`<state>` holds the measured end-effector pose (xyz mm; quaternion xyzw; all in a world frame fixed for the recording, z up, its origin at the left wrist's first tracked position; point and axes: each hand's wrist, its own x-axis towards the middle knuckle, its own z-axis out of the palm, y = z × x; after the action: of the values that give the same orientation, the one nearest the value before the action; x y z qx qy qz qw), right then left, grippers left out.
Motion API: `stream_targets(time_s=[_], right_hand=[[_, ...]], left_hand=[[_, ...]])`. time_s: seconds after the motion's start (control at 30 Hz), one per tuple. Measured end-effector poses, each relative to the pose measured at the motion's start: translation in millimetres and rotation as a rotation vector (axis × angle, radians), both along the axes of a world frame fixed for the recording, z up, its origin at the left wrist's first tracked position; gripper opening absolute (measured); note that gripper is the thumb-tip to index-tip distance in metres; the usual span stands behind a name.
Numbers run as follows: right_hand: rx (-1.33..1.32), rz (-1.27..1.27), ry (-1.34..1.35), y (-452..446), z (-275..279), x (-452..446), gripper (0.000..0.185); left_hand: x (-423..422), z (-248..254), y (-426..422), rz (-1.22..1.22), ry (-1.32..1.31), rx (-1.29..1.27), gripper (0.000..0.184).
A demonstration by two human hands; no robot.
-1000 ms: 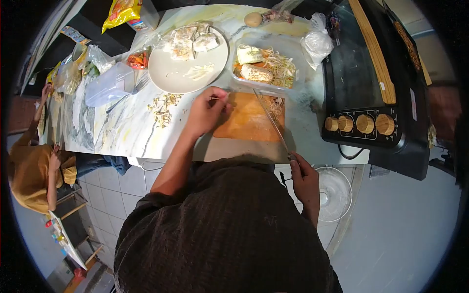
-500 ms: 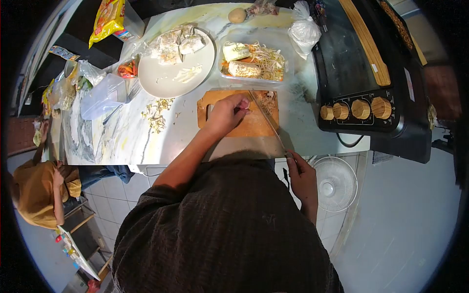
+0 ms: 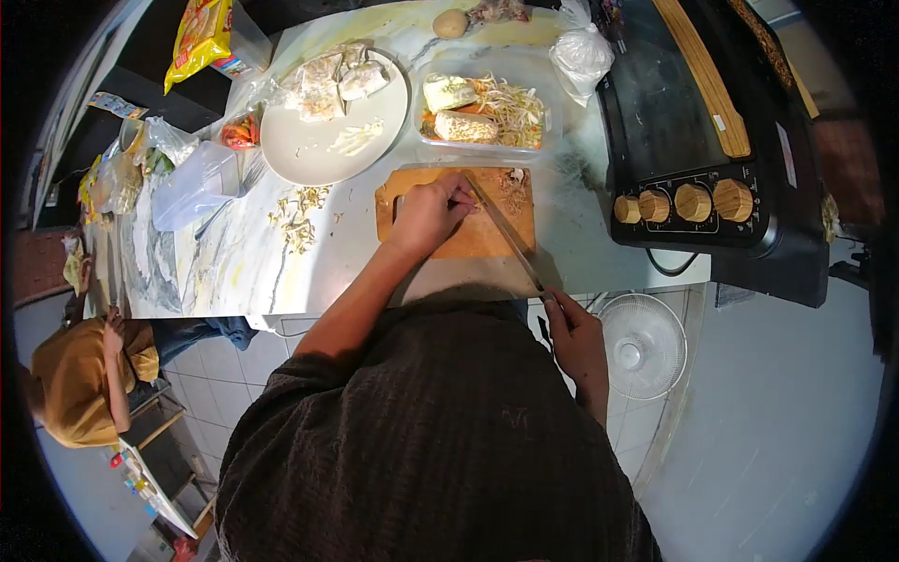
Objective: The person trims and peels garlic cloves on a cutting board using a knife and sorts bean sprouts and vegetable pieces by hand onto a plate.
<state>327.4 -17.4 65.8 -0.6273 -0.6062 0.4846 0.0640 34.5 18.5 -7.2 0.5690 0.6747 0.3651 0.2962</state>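
My right hand point(image 3: 573, 332) is closed around the handle of a knife point(image 3: 506, 231), below the table's front edge. The blade slants up and left across a wooden cutting board point(image 3: 464, 245). Over the board's middle, my left hand point(image 3: 431, 214) is pinched closed close to the blade; whatever small thing it holds is too small to make out. Brown scraps point(image 3: 513, 190) lie on the board's right part. Behind it stands a clear plastic container point(image 3: 554, 126) with bean sprouts point(image 3: 510, 108), a white block and a pale textured block.
A plate point(image 3: 290, 164) with wrapped white pieces and pale strips is at the back left. Loose trimmings point(image 3: 298, 220) lie left of the board. A black stove point(image 3: 693, 244) with wooden knobs bounds the right. Another person point(image 3: 84, 375) is at the far left.
The knife has shifted slightly left, its blade nearer my left fingers. My right hand has moved a little left with it. My left hand stays pinched over the board.
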Motion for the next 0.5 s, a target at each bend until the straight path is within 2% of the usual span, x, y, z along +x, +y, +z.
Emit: stream_targets(time_s=[0.33, 0.5], right_hand=[[0.029, 0.028, -0.032, 1, 4, -3, 0.041], [0.098, 0.077, -0.135, 5, 15, -12, 0.038]], left_hand=[[-1, 4, 2, 0.005, -0.018, -0.048, 0.021], [-1, 5, 1, -0.011, 0.006, -0.034, 0.02]])
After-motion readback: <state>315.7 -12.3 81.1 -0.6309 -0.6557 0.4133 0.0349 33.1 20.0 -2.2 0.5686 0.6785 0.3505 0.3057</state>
